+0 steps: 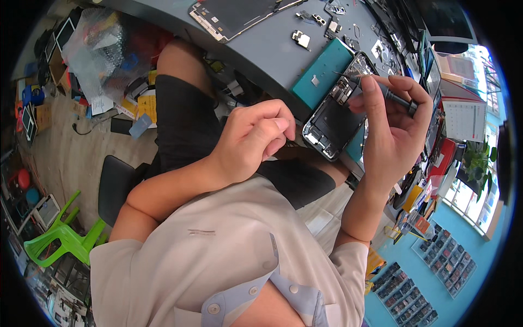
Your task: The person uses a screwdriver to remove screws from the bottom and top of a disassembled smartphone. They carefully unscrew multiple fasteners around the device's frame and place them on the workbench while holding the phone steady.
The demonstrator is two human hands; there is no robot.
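Observation:
My right hand (389,122) grips a dark screwdriver (397,98) whose thin tip reaches over an opened phone body (332,128), near the small parts at its upper end. The phone, with a black interior and metal rim, lies at a slant across a teal pad (309,82) at the desk's edge. My left hand (245,136) is closed, its fingers curled just left of the phone; I cannot make out whether anything is inside them.
The grey desk (261,60) holds a detached phone screen (234,16), several small metal parts (302,39) and monitors at the right. A green plastic chair (57,240), bubble wrap (103,49) and clutter lie at the left. Parts racks (441,256) hang on the blue wall.

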